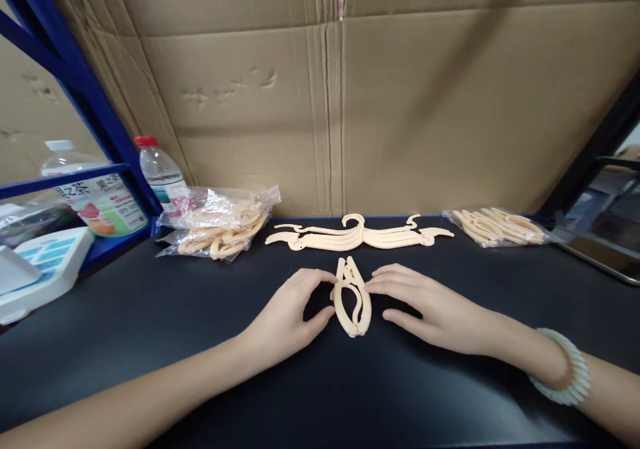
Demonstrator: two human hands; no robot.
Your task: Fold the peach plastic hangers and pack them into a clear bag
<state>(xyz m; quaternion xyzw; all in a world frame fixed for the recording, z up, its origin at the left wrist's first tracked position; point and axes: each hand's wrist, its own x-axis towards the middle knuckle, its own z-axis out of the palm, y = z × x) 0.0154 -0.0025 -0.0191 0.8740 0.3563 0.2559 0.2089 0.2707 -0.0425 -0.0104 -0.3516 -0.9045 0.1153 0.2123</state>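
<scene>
1. Between the left hand (295, 309), thumb and fingers parted, and the right hand (430, 312), loosely curved, the folded hanger (367, 305) is lightly touched at its edges.
2. Light, stiff, smooth plastic is presumed, best pinched along both outer sides.
3. Beyond the fingers, the black table (200, 302) is backed by cardboard (410, 102).

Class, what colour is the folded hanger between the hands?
The folded hanger is pale peach; see the head view.

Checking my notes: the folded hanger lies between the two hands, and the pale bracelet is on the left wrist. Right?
Not quite: the head view shows the pale bracelet on the right wrist, not the left. The folded hanger does lie between the left hand and the right hand.
</scene>
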